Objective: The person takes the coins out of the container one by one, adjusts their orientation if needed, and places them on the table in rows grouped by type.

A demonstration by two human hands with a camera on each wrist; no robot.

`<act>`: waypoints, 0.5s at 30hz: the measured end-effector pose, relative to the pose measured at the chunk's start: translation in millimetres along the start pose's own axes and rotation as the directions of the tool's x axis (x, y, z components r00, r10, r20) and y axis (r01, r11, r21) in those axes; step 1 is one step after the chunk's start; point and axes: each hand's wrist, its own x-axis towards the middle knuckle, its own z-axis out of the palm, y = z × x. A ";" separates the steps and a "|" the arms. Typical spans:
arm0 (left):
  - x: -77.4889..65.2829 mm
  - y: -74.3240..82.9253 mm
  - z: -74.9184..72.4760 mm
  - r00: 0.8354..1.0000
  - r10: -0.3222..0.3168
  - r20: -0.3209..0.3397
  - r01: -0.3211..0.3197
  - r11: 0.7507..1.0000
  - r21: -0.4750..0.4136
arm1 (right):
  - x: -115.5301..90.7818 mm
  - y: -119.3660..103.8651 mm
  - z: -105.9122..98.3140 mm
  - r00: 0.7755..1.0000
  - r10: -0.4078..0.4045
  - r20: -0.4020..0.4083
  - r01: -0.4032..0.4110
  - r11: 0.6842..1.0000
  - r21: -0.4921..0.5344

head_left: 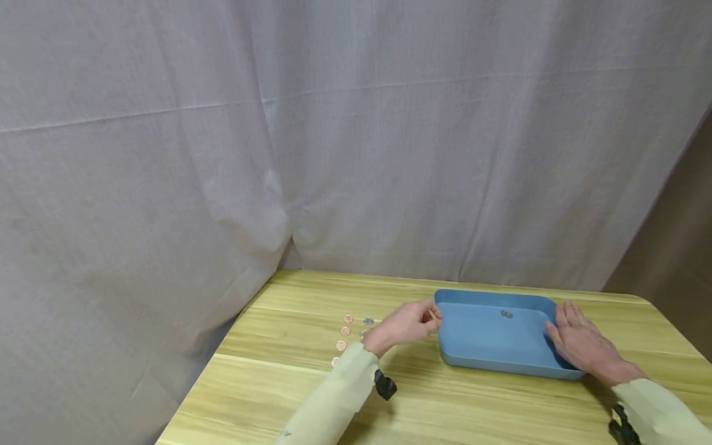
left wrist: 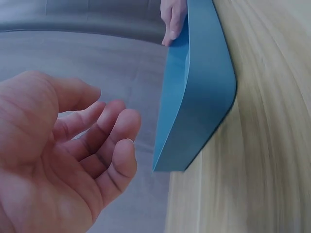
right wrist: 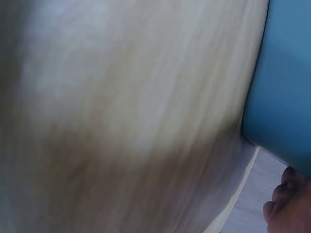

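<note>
A shallow blue tray (head_left: 495,364) sits on the wooden table. Inside it, toward the far right, lie a couple of small silvery coins (head_left: 506,314). My left hand (head_left: 408,321) is beside the tray's left wall; the left wrist view shows its fingers loosely bent, nothing in them, and a gap to the tray. At the opposite end my right hand (head_left: 584,346) holds the right wall, thumb on the inner side and fingers over the rim. In the right wrist view only some of its fingers (right wrist: 284,194) show, near the tray's corner.
Left of my left forearm, copper-coloured coins (head_left: 341,345) lie in a column on the table (head_left: 267,383). Silvery coins (head_left: 368,322) lie beside them, partly hidden by the wrist. A grey curtain (head_left: 389,154) hangs behind the table.
</note>
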 end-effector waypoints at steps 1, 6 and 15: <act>2.2 1.5 2.4 1.000 0.002 -0.001 -0.002 1.000 0.010 | -0.3 0.2 0.1 1.000 0.000 0.000 0.000 1.000 0.000; 13.6 9.8 15.2 1.000 -0.012 0.015 0.013 0.999 -0.041 | -1.2 0.1 0.2 1.000 -0.009 -0.010 0.009 1.000 -0.015; 37.8 20.9 42.2 0.998 -0.051 0.030 0.054 0.989 -0.140 | -1.4 -0.5 -1.1 1.000 0.002 0.001 -0.002 1.000 -0.023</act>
